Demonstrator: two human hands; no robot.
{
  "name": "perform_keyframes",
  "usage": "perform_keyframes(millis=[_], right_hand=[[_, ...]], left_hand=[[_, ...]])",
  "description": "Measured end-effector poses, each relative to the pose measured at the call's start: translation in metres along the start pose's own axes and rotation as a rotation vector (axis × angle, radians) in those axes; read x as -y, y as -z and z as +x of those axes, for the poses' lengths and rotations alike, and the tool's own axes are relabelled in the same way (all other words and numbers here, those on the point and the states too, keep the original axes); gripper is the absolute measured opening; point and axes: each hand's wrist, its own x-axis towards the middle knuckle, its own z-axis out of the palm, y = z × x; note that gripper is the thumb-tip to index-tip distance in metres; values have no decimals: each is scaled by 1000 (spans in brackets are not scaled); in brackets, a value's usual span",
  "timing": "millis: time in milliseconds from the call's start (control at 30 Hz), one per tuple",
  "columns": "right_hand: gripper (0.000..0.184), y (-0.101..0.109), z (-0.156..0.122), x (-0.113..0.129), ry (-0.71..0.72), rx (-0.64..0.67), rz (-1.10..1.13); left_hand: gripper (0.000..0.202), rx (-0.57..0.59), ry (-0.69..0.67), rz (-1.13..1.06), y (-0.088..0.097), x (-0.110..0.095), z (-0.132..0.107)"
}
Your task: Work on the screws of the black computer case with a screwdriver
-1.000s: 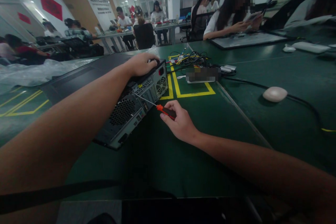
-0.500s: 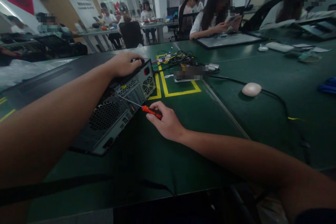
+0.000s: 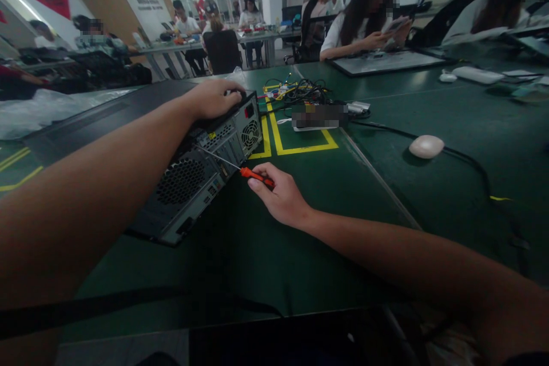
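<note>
A black desktop computer case (image 3: 182,177) lies on the green table, its vented metal back panel turned toward me. Across its top reaches my left arm, and my left hand (image 3: 214,98) is closed over the upper edge near the power supply fan (image 3: 250,135). My right hand (image 3: 281,191) is wrapped around the red and black handle of a screwdriver (image 3: 258,176). The thin shaft slants up and left to the back panel, with its tip at the panel beside the expansion slots. Whether a screw sits under the tip is too small to tell.
A tangle of cables (image 3: 306,93) lies behind the case, over yellow tape marks (image 3: 306,150). To the right are a pale computer mouse (image 3: 426,147) and a black cable (image 3: 467,163). Clear plastic wrap (image 3: 43,111) lies at far left. A person (image 3: 364,17) sits across the table.
The whole view has shifted slightly, so everything appears a little farther right. Both hands, the screwdriver and the case keep nearly the same positions relative to each other.
</note>
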Motion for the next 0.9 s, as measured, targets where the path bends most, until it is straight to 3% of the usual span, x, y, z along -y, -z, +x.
perform_keyframes(millis=[367,900], right_hand=[[19,-1,-2,4,-38,13,14],[15,-1,-1,1,-32,14,7]], left_hand=[[47,0,38,5,0,-2,-2],[53,2,-25,6,1,-2,-1]])
